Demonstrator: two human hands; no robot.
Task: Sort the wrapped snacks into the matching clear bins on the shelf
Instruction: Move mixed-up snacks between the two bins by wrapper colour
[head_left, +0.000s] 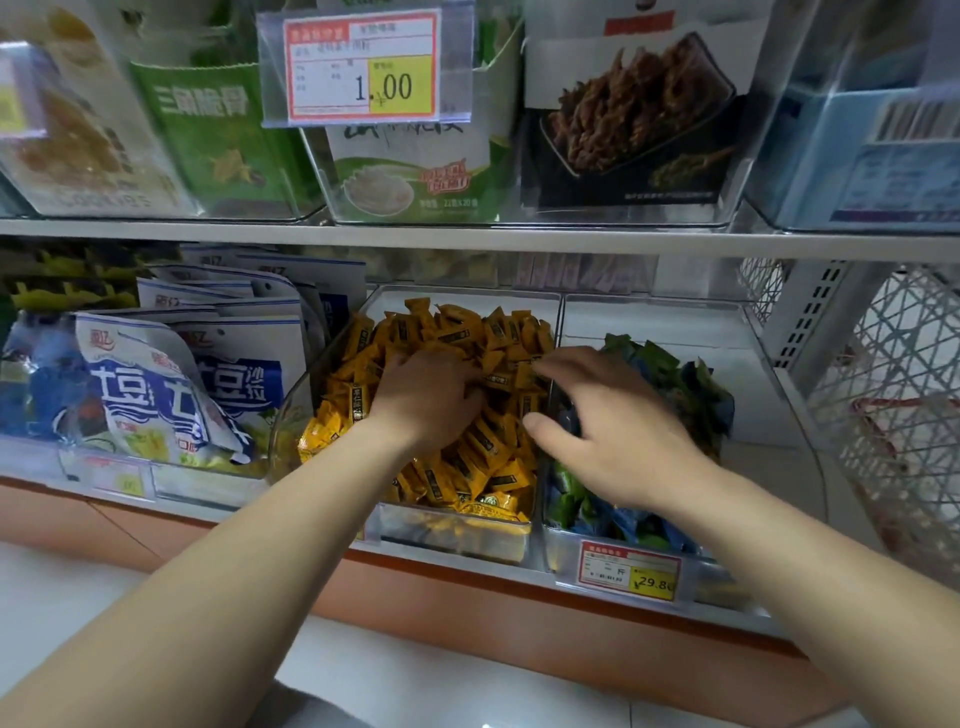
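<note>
A clear bin (452, 535) in the middle of the lower shelf is heaped with yellow wrapped snacks (467, 452). My left hand (426, 395) lies palm down in this heap, its fingers curled into the packets and partly buried. The clear bin to its right (649, 322) holds green and blue wrapped snacks (670, 374). My right hand (613, 426) hovers over the divider between the two bins. Its fingers are spread and reach toward the yellow heap, with the fingertips at a yellow packet and the thumb apart.
Blue-and-white snack bags (171, 395) fill the bin on the left. A red-and-yellow price tag (628, 571) hangs on the shelf's front edge. The upper shelf (467, 234) carries clear bins of boxed snacks and another price tag (363, 67). A white wire basket (893, 374) stands at the right.
</note>
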